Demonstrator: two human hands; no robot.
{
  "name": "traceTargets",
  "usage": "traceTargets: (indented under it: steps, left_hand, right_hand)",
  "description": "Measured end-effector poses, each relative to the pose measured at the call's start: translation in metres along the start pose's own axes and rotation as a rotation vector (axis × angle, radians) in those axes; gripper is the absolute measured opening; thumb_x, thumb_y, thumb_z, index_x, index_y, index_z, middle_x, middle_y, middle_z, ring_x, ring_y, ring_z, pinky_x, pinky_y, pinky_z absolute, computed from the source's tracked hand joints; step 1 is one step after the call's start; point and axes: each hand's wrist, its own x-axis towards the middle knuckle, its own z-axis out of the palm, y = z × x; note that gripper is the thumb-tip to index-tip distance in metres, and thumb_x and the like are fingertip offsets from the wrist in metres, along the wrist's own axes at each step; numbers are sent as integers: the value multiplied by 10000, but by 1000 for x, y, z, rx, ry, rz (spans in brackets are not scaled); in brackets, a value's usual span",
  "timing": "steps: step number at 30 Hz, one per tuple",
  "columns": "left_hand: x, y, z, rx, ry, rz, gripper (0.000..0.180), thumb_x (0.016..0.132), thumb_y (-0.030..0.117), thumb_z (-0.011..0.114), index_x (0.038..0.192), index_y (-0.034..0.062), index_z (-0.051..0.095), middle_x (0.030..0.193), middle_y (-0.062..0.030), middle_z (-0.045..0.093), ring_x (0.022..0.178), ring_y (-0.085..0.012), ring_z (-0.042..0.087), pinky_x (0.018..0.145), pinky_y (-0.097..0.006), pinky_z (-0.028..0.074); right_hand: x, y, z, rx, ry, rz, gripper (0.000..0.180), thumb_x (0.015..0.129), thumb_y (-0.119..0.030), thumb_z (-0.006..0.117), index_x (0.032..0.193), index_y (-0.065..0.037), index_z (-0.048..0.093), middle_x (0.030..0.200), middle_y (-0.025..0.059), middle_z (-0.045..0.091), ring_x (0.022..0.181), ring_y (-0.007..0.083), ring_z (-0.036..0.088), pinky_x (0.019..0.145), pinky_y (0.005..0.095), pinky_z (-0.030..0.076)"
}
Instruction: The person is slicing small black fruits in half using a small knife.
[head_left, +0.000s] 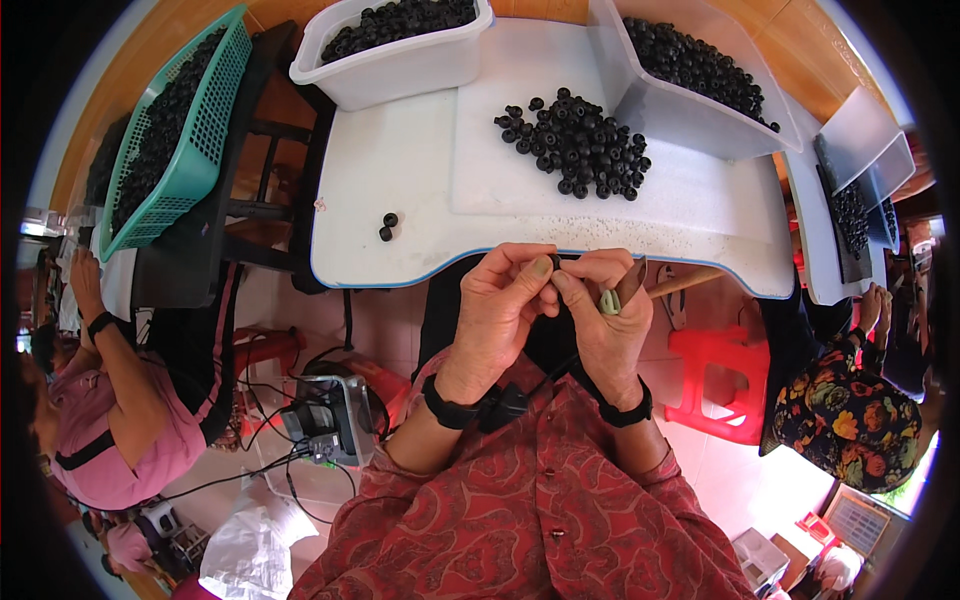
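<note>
At the table's near edge, my two hands meet with their fingertips pinched together. A small round black part (556,262) sits between my left hand (492,322) and my right hand (608,335), mostly covered by the fingers. My right hand also keeps a small green-handled tool (610,301) in its curled fingers, and a thin metal blade seems to stick up beside them. Beyond my hands, a loose pile of black ring-shaped parts (580,145) lies on a white sheet (490,180). Two more black parts (388,227) rest apart at the left.
A white tub (400,72) and a clear bin (690,118), both holding black parts, stand at the table's back. A teal basket (190,175) is on the left. Red stools (720,385) stand below at right. Co-workers sit on both sides.
</note>
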Motion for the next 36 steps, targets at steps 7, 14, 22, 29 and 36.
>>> traceTargets:
  steps: [7,14,22,29,36]
  left_hand:
    - [-2,2,4,114,29,52,189,883,33,630,1069,1,629,838,-60,651,676,-102,612,601,-228,536]
    - [-4,6,-1,178,-49,44,191,892,71,631,1064,-14,626,825,-70,654,647,-101,609,558,-233,533]
    - [0,8,-7,-12,-30,-115,180,900,105,627,1045,-2,630,854,-68,657,693,-128,644,619,-256,564]
    - [-1,8,-8,-26,-88,-112,162,896,68,618,1042,-3,629,899,-77,660,784,-148,658,712,-278,572]
    - [-1,7,-8,-43,-80,-171,149,897,49,608,1033,-6,635,922,-88,661,801,-150,656,728,-284,576]
  right_hand:
    - [1,-16,0,194,-40,153,119,887,40,584,1004,19,592,894,48,573,724,90,601,609,213,497]
    - [1,-7,-6,171,-85,119,136,873,30,611,1009,20,612,899,42,565,752,91,582,652,217,481]
    - [-1,-2,-10,78,-104,66,151,859,44,621,1000,-9,637,939,32,558,803,93,574,693,213,474]
    - [1,-17,-11,229,-93,253,122,868,33,616,987,10,631,934,24,560,815,84,585,713,207,485]
    - [4,-23,-14,197,-117,348,68,874,8,616,941,16,620,878,28,609,769,77,583,706,207,481]
